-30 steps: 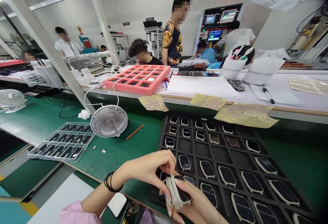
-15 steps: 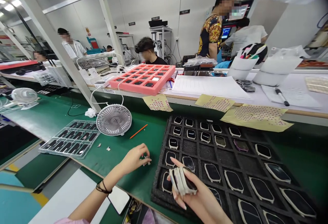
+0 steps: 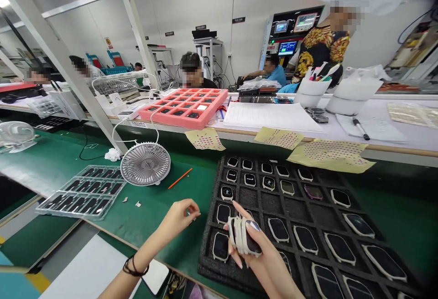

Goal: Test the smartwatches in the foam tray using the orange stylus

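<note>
Left hand [image 3: 179, 218] pinches one tiny scrap [image 3: 188, 213]; right hand [image 3: 263, 262] grasps about three stacked watches [image 3: 243, 237] above the foam tray [image 3: 209, 262].

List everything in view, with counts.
foam tray: 1, black, on green bench
watches: over twenty, dark faces, in foam tray
fan: 1, grey, on green bench
clear tray: 1, holding dark parts, left on green bench
pencil: 1, orange, right of fan
yellow sheets: at least 3, along far bench edge
pink tray: 1, on far bench
white containers: 2, far bench, right
co-workers: several, background
left hand: 1, pinching small piece
right hand: 1, holding held watch, dark, white-wrapped, over foam tray
</note>
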Tool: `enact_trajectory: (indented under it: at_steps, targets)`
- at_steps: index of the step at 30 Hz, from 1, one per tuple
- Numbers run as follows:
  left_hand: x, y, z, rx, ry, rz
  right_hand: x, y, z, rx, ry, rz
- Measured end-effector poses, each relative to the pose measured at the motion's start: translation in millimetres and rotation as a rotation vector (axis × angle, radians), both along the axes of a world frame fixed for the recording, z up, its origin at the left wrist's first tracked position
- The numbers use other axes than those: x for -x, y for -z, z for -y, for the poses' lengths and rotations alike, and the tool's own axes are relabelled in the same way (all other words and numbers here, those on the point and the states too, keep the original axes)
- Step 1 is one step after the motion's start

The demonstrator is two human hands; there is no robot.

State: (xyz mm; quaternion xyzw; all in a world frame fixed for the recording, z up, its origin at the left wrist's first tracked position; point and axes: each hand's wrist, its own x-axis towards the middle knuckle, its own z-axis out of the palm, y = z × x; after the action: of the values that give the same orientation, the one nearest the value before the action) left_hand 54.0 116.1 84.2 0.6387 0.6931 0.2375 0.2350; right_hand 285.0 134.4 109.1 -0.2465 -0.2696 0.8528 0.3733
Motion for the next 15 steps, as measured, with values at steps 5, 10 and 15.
enact_trajectory:
  at_steps: [5,10,15]
  targets:
    - [-68,-43.9,12,-0.475,-0.149,0.479,13,-0.1,11,-0.107,0.277,0.039]
    - [-113,-48.3,11,-0.599,-0.142,0.599,17,9.5,18,-0.155,0.442,0.062]
    - [-121,-40.9,8,-0.572,-0.153,0.728,15,16.2,20,-0.247,0.508,0.088]
